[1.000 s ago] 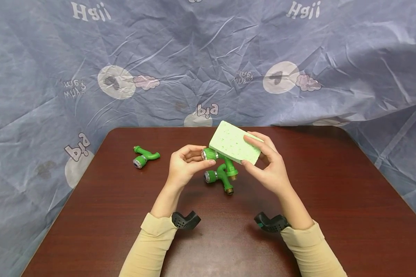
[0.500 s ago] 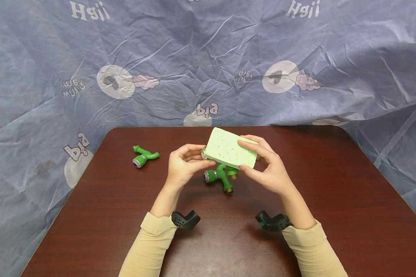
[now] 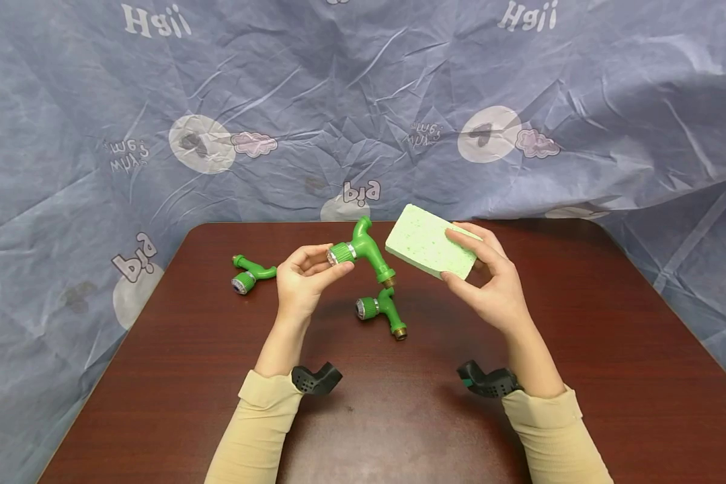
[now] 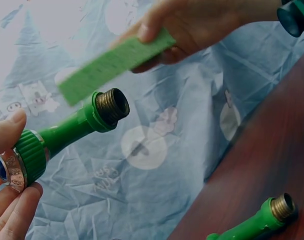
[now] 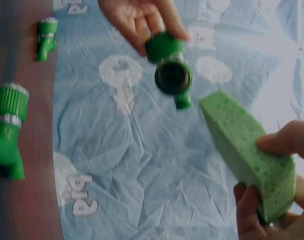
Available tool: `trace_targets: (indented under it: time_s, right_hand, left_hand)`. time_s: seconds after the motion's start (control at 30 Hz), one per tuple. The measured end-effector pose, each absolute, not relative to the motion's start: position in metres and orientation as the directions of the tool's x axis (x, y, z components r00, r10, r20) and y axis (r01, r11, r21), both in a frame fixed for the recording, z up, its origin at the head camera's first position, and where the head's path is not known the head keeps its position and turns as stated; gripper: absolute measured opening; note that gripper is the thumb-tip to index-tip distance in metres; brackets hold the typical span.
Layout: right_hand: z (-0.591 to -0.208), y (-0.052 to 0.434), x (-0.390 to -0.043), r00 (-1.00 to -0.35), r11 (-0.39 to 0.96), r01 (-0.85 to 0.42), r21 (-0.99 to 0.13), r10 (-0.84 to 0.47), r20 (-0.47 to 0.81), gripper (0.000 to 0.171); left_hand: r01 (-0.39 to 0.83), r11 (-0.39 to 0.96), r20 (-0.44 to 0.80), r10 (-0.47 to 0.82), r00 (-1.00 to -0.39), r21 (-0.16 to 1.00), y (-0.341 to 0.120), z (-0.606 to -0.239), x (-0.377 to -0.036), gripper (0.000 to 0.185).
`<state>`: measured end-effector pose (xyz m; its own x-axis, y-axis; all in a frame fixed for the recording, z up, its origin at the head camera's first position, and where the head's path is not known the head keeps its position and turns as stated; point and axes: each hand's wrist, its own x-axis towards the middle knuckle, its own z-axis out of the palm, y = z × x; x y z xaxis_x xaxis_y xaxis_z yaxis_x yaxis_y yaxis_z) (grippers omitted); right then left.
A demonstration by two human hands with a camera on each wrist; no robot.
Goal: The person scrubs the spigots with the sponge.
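My left hand [image 3: 302,275] pinches a green faucet [image 3: 368,249] by its ribbed knob and holds it above the table. The faucet's brass threaded end [image 4: 113,107] shows clearly in the left wrist view. In my right hand [image 3: 490,275] is a pale green sponge [image 3: 431,240], gripped at its right end between thumb and fingers. A small gap separates sponge and faucet. Below them a second green faucet [image 3: 387,310] lies on the table, and a third faucet [image 3: 252,274] lies farther left.
The dark red-brown table [image 3: 187,376] ends at a hanging blue-grey printed cloth [image 3: 314,121] behind. Black camera mounts [image 3: 316,378] sit on both wrists.
The sponge first moved left across the held faucet and covered most of it. Now it has drawn back right and up, while the left hand shifted slightly left, showing the whole faucet.
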<state>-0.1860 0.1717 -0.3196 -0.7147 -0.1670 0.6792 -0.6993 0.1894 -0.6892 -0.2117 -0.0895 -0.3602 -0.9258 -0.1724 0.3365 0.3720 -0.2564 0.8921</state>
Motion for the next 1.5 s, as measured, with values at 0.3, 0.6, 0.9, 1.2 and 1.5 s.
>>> trace_targets:
  time_s: [0.3, 0.6, 0.9, 1.2, 1.5]
  right_hand:
    - [-0.327, 0.164, -0.187, -0.678, 0.206, -0.731, -0.65, -0.322, 0.661, 0.055]
    - [-0.314, 0.162, -0.181, -0.734, 0.3, -0.673, -0.677, -0.15, 0.663, 0.051]
    - [-0.34, 0.17, -0.199, -0.766, 0.288, -0.641, -0.711, -0.194, 0.612, 0.057]
    - [-0.327, 0.159, -0.188, -0.767, 0.211, -0.641, -0.738, -0.205, 0.608, 0.053]
    - [-0.344, 0.165, -0.201, -0.805, 0.21, -0.593, -0.778, -0.181, 0.565, 0.057]
  left_hand:
    - [0.429, -0.242, 0.385, -0.207, -0.899, 0.871, -0.083, -0.361, -0.211, 0.039]
    - [0.467, -0.278, 0.412, -0.236, -0.88, 0.839, -0.082, -0.362, -0.211, 0.038]
    - [0.399, -0.353, 0.359, -0.176, -0.917, 0.846, -0.08, -0.361, -0.209, 0.037]
    - [0.476, -0.238, 0.439, -0.194, -0.877, 0.847, -0.077, -0.364, -0.211, 0.037]
    - [0.483, -0.108, 0.461, -0.179, -0.869, 0.869, -0.075, -0.354, -0.202, 0.045]
